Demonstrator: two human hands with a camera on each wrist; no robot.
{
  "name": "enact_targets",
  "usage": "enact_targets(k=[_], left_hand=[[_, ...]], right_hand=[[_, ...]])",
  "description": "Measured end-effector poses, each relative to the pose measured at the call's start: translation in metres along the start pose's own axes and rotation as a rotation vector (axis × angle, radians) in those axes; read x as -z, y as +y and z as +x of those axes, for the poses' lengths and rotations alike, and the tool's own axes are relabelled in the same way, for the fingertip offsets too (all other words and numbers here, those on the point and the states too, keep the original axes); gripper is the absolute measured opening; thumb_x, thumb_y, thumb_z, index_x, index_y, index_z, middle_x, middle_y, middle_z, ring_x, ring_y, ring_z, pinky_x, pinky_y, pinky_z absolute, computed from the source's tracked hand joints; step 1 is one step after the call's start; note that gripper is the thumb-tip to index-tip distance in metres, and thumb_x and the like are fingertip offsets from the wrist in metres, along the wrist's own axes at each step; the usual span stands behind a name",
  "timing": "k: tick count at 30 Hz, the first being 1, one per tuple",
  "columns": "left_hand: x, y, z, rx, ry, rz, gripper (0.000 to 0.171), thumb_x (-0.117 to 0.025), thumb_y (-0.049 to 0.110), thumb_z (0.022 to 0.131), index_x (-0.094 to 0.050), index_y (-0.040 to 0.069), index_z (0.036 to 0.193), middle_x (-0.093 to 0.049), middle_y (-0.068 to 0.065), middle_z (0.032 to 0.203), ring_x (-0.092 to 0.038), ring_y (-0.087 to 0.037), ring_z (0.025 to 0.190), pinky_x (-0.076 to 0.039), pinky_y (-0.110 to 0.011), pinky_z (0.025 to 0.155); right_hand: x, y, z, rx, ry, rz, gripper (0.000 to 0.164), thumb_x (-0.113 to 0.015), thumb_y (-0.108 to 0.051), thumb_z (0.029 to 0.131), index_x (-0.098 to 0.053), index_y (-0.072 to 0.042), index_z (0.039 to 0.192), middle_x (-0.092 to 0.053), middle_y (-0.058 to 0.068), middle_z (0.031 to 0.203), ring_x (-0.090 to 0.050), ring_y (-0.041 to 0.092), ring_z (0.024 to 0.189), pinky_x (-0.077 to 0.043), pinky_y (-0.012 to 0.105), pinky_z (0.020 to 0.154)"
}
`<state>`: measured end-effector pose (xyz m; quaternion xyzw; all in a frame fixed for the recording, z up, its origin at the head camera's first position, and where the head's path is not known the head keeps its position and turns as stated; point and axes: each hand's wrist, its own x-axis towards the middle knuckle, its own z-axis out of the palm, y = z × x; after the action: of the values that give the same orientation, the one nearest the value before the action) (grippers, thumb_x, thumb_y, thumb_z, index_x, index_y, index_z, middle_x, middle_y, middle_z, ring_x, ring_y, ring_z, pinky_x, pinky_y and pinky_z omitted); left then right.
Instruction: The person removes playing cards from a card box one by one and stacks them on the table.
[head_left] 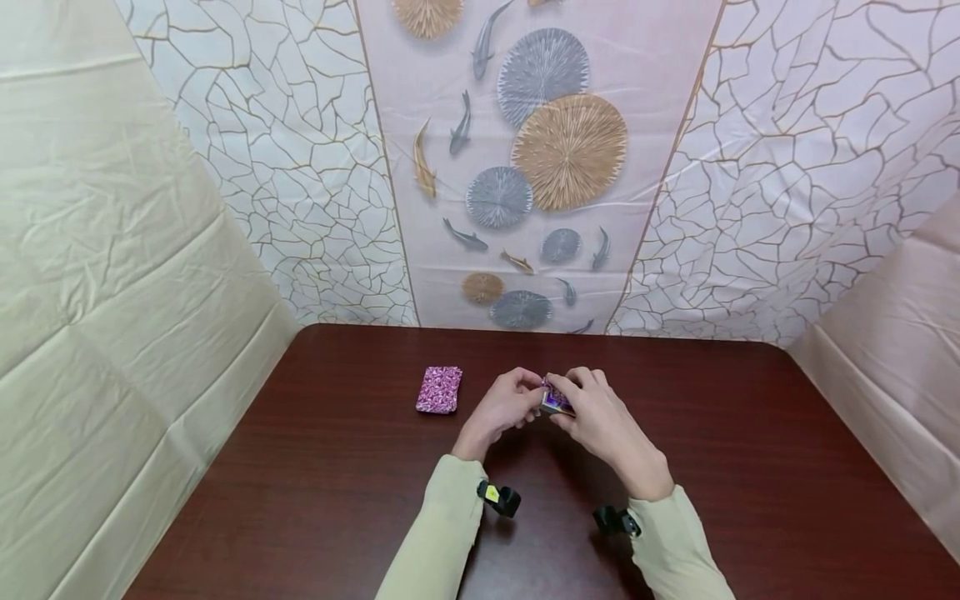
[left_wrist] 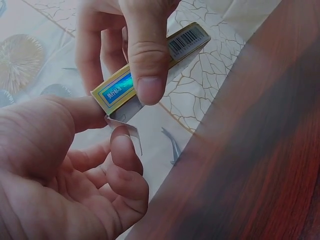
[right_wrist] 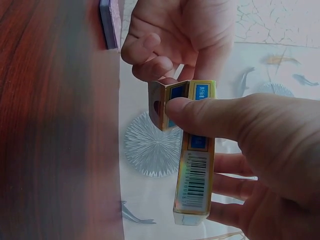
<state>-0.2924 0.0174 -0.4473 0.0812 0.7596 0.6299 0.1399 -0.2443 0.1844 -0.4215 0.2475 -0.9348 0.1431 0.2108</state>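
A small printed card box (head_left: 557, 402) is held up between the two hands over the far half of the table. My right hand (head_left: 600, 417) grips it along its sides, thumb on the narrow face with the barcode (right_wrist: 194, 182). At the box's near end an end flap (left_wrist: 131, 131) is folded out. My left hand (head_left: 506, 407) pinches that end, its fingertips at the flap, the other fingers curled in. To the left of the left hand lies a stack of playing cards (head_left: 439, 390) with pink-and-white patterned backs, slightly uneven at its edges. The inside of the box is hidden.
The dark reddish wooden table (head_left: 337, 508) runs under both arms. Behind it hangs a cloth backdrop (head_left: 495, 250) with fish and round leaf prints. Cream cloth (head_left: 97, 333) drapes down on the left, with more on the right. Both wrists carry small black cameras (head_left: 504, 500).
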Motion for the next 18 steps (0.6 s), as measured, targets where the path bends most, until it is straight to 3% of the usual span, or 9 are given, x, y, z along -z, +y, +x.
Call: enact_targets(k=[18], left_hand=[[0.009, 0.0028, -0.0026, -0.009, 0.014, -0.008, 0.02, -0.063, 0.021, 0.096, -0.059, 0.008, 0.11, -0.06, -0.001, 0.069, -0.052, -0.012, 0.053, -0.038, -0.024, 0.047]], right_hand=[[0.0002, -0.0008, 0.0006, -0.006, -0.018, -0.002, 0.055, -0.084, -0.015, 0.077, -0.063, -0.006, 0.127, -0.06, 0.017, 0.109, -0.052, 0.035, 0.096, -0.05, 0.047, 0.078]])
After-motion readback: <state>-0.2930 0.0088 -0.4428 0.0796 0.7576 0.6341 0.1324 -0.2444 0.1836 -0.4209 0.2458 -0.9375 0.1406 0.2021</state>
